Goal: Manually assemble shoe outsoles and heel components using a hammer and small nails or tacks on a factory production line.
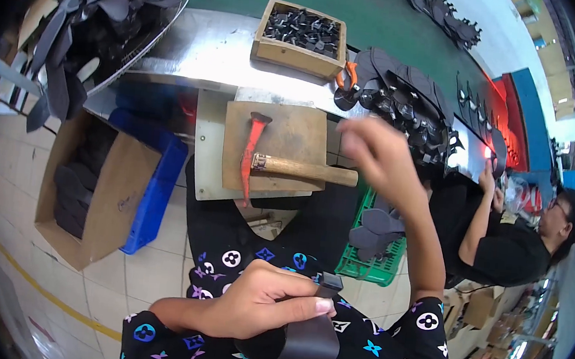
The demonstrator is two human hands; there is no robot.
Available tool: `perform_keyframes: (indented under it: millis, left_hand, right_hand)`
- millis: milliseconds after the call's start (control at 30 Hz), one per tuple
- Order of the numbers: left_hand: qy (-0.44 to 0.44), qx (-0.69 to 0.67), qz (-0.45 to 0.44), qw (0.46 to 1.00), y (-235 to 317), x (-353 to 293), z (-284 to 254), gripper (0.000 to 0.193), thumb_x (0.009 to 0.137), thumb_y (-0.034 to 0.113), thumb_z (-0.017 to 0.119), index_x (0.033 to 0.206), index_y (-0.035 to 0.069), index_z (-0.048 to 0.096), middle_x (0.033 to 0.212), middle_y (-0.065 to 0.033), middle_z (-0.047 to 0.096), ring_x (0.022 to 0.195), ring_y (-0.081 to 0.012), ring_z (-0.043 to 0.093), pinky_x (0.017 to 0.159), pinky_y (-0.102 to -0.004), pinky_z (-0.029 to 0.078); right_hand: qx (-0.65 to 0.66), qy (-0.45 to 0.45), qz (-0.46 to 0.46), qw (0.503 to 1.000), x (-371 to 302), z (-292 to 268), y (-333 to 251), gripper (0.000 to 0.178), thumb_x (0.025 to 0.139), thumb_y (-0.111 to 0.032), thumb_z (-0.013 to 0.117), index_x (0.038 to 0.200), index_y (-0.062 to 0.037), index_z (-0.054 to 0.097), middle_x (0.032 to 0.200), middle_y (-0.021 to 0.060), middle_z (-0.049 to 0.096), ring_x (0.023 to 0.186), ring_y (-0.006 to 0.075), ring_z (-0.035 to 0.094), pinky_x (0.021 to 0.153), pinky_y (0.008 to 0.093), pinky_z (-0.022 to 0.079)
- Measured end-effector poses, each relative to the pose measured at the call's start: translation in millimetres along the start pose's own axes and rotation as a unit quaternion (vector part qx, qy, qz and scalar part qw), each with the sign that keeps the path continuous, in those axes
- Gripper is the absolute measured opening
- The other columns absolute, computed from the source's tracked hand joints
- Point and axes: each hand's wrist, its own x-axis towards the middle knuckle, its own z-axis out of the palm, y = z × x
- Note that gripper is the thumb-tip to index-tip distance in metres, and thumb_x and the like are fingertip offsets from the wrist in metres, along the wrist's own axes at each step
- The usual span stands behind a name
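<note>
In front of my body, my left hand [265,302] is closed on a dark, smooth, curved strap-like piece [306,344]. A small black block-like end [330,282] sticks out above my thumb and fingers. My right hand [377,150] is raised above the right side of the work board, blurred by motion; whether it holds anything is unclear. To its left, a hammer with a red head [252,152] and wooden handle [309,170] lies on a worn brown board [292,128], which rests on a white plate [208,158] over my lap.
A wooden box [292,59] of small black parts stands on the metal bench. Orange-handled pliers [346,76] lie beside piled dark straps [407,87]. At left are a wire basket [160,32] and a cardboard box [123,191]; a green crate [382,272] and co-worker [520,243] are right.
</note>
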Motion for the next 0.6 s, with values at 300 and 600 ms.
perform_keyframes:
  millis: [300, 600]
  left_hand:
    - [0.056, 0.028, -0.01, 0.998, 7, 8, -8, 0.023, 0.097, 0.013, 0.059, 0.097, -0.005, 0.073, 0.084, -0.0134, 0.073, 0.073, -0.0149, 0.068, 0.067, -0.0274, 0.051]
    - [0.126, 0.144, 0.039, 0.981, 24, -8, -14, 0.019, 0.096, 0.011, 0.061, 0.096, -0.006, 0.07, 0.075, -0.0122, 0.063, 0.066, -0.0184, 0.061, 0.063, -0.0303, 0.048]
  right_hand:
    - [-0.322, -0.02, 0.191, 0.927, 106, 33, 138, 0.046, 0.084, -0.037, 0.066, 0.112, -0.0017, 0.061, 0.106, 0.0272, 0.061, 0.098, 0.0421, 0.064, 0.084, 0.049, 0.053]
    - [-0.255, 0.042, 0.158, 0.953, 93, 39, 108, 0.051, 0.082, -0.034, 0.073, 0.122, -0.006, 0.057, 0.111, 0.0189, 0.063, 0.101, 0.0393, 0.064, 0.082, 0.0486, 0.054]
